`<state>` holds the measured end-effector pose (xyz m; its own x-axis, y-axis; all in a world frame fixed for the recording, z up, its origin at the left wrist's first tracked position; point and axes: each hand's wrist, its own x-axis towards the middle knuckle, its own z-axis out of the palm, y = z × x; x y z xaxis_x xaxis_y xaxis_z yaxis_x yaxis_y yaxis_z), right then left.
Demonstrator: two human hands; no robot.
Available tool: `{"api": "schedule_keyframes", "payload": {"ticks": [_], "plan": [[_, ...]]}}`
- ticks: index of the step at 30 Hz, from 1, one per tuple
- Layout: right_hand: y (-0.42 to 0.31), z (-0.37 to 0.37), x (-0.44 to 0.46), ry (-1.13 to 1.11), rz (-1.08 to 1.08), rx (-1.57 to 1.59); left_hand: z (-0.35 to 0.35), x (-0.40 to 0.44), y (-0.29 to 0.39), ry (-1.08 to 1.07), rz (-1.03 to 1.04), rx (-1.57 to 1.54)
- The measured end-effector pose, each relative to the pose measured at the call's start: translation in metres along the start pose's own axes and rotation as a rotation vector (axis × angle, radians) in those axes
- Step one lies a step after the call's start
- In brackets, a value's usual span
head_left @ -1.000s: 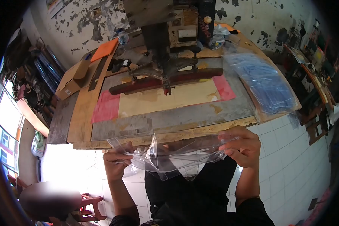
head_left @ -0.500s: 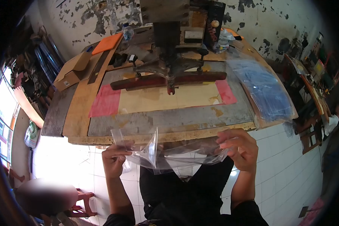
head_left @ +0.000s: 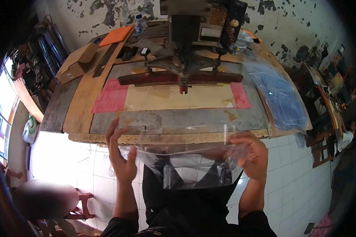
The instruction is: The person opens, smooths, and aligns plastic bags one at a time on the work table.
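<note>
A clear plastic sheet (head_left: 194, 168) hangs between my two hands in front of the bench's near edge, with folds and bright reflections along it. My right hand (head_left: 252, 154) is closed on its right end, the plastic bunched between thumb and fingers. On the other side my left hand (head_left: 124, 160) has its fingers spread and pointing up, its thumb beside the sheet's left edge. Beyond the hands, a cream panel with pink ends (head_left: 178, 98) lies flat on the grey bed, under the dark red bar (head_left: 146, 79) of a press (head_left: 184, 59).
Stacked clear bluish plastic sheets (head_left: 279, 100) lie at the bench's right. A cardboard box (head_left: 77, 63), an orange folder (head_left: 116, 35) and a water bottle (head_left: 140, 24) are toward the back left. A stool (head_left: 83, 205) stands at lower left, beside a blurred shape.
My left hand has opened from its pinch on the plastic and its fingers now point up. The sheet has spread out wider and hangs lower. My right hand keeps its hold.
</note>
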<state>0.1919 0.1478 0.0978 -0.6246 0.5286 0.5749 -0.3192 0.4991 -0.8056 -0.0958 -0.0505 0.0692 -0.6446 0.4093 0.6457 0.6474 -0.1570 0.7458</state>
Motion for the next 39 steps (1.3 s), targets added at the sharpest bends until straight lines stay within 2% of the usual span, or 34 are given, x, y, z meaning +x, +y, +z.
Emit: {"api": "schedule_keyframes", "payload": {"ticks": [1,3,5,6,10,12,13,14,16,18,19,21,22,24,25,26,28,29,30,32,33,35,36,38,39], "plan": [[-0.006,-0.001,0.004,0.000,0.000,0.003,0.002,0.004,0.019,0.051,0.159,0.132],[-0.017,-0.003,0.010,-0.257,0.014,-0.324,0.003,0.003,0.039,-0.278,0.297,0.265],[-0.018,0.003,0.010,-0.244,0.069,-0.276,0.023,0.005,0.073,-0.515,0.355,0.166],[-0.018,0.006,0.009,-0.223,0.126,-0.234,0.035,0.003,0.080,-0.578,0.320,0.098],[-0.022,0.013,0.001,-0.103,0.255,-0.032,0.061,0.007,0.084,-0.610,0.370,-0.005],[-0.023,0.007,0.000,-0.111,0.114,-0.188,0.067,0.005,0.081,-0.618,0.386,-0.062],[-0.026,0.009,0.001,-0.110,0.111,-0.191,0.069,0.003,0.081,-0.544,0.295,-0.112],[-0.033,0.014,0.002,-0.111,0.063,-0.352,0.071,0.001,0.079,-0.468,0.203,-0.161],[-0.034,0.016,-0.003,-0.108,0.009,-0.510,0.072,0.003,0.077,-0.433,0.224,-0.157],[-0.025,0.008,-0.015,-0.136,0.150,-0.500,0.069,0.002,0.079,-0.450,0.138,-0.145],[-0.027,-0.001,-0.016,-0.129,0.148,-0.497,0.065,0.004,0.082,-0.455,0.144,-0.142],[-0.040,-0.027,-0.014,-0.253,0.412,-0.351,0.052,0.009,0.093,-0.594,0.204,0.086],[-0.048,-0.039,-0.010,-0.246,0.412,-0.350,0.050,0.012,0.100,-0.598,0.208,0.086],[-0.060,-0.059,-0.004,-0.349,0.361,-0.479,0.049,0.021,0.109,-0.500,0.494,0.164],[-0.057,-0.062,-0.006,-0.299,0.285,-0.578,0.054,0.023,0.099,-0.601,0.451,0.052],[-0.057,-0.060,-0.005,-0.297,0.283,-0.578,0.062,0.021,0.088,-0.601,0.454,0.052],[-0.056,-0.053,0.000,0.053,-0.163,-1.295,0.083,0.013,0.065,-0.628,0.052,-0.507],[-0.050,-0.046,-0.001,0.193,-0.169,-1.314,0.090,0.009,0.056,-0.571,0.011,-0.534],[-0.044,-0.040,-0.006,0.191,-0.164,-1.319,0.096,0.004,0.044,-0.574,0.007,-0.539],[-0.033,-0.029,-0.026,0.438,-0.367,-1.138,0.105,-0.007,0.022,-0.222,-0.110,-0.511],[-0.029,-0.024,-0.044,0.407,-0.412,-1.099,0.105,-0.008,0.015,-0.224,-0.121,-0.514],[-0.004,-0.003,-0.089,0.340,-0.436,-0.726,0.099,-0.006,0.002,0.033,-0.220,-0.503],[-0.002,0.012,-0.100,0.182,-0.395,-0.638,0.095,-0.006,-0.004,0.037,-0.227,-0.501],[0.005,0.031,-0.108,-0.129,-0.187,-0.561,0.085,-0.008,-0.015,0.127,-0.410,-0.798],[0.010,0.038,-0.117,-0.130,-0.185,-0.558,0.081,-0.008,-0.019,0.130,-0.405,-0.756]]}}
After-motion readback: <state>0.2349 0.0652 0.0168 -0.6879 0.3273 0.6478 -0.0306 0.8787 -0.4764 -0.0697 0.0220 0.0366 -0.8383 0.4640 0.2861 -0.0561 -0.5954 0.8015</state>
